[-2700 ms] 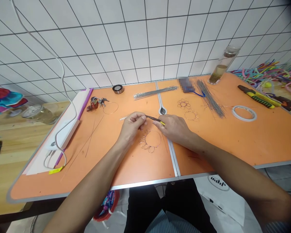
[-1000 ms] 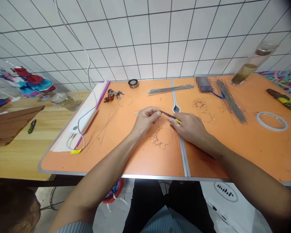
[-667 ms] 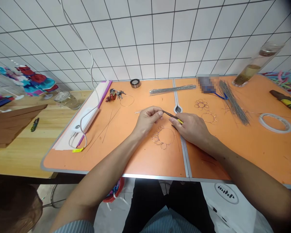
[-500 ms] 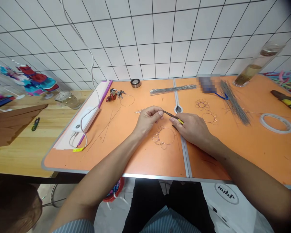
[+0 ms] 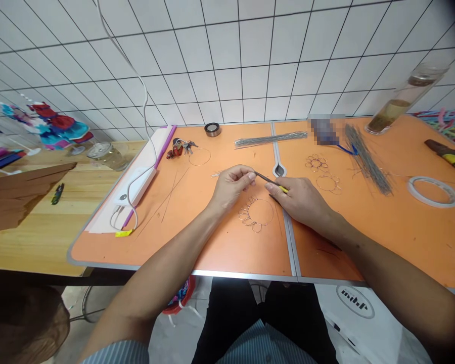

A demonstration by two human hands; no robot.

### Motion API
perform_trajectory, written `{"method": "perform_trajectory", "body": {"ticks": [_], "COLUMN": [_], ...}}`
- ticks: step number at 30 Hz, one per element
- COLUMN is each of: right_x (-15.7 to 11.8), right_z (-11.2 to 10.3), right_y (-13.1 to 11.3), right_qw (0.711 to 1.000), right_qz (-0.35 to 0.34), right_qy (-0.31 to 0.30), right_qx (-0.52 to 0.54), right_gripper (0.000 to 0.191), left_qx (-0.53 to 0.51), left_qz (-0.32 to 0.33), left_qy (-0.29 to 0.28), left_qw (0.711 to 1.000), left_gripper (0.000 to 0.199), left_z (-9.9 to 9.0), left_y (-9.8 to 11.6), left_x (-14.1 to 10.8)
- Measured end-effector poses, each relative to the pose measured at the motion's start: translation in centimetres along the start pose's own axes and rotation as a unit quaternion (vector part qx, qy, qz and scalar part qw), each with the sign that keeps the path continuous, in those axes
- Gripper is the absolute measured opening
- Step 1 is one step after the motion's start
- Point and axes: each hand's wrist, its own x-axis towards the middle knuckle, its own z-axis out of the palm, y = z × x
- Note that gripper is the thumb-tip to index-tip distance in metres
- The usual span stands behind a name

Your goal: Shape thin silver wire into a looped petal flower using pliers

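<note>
Near the middle of the orange table [image 5: 227, 253], my left hand [image 5: 233, 187] is closed in a pinch; what its fingertips hold is too small to make out. Thin pale wire ends [image 5: 217, 174] show just behind it. My right hand [image 5: 301, 199] grips a slim dark tool with a yellow handle [image 5: 265, 178], whose tip reaches the left fingertips. A second dark point shows under that hand, and I cannot tell whether it belongs to the tool. Below my hands lies a wire ring with petal-like loops [image 5: 256, 215]. Right of them are a wire flower [image 5: 316, 163] and a looped wire ring [image 5: 328, 183].
Wire bundles [image 5: 271, 139] [image 5: 369, 162], a tape roll [image 5: 212, 130], keys [image 5: 185, 146] and a plain wire ring [image 5: 199, 157] lie toward the back. A white ring-shaped roll [image 5: 433, 192] and tilted glass [image 5: 392, 108] stand right. Left is a power strip [image 5: 136, 187] with its cable.
Both hands and the tool keep nearly the same position. The view has shifted slightly. At the far left edge, part of another person's hand has appeared by the brown sheet.
</note>
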Motion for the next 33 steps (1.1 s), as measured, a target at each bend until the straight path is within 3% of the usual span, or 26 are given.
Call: {"method": "perform_trajectory", "body": {"ticks": [10,20,33], "right_x": [-0.3,-0.3,-0.5], "right_z": [-0.3,-0.4,-0.4], "right_y": [-0.2,-0.1,-0.2], "right_qw": [0.99,0.975,0.872], "right_qz": [-0.006,-0.006,0.085], "right_qy": [-0.029,-0.082,-0.242], "right_qx": [0.137,0.208,0.418], "right_gripper": [0.05,0.053,0.053], "left_qx": [0.007,-0.011,-0.047], "left_qz": [0.0,0.006,-0.035], "left_qy": [-0.006,-0.043,-0.081], "left_qw": [1.0,0.999,0.995], "left_gripper": [0.051,0.044,0.047], "left_z": [-0.5,-1.6,-2.4], "left_y": [0.2,-0.8,-0.9], "left_x": [0.4,1.0,1.5]}}
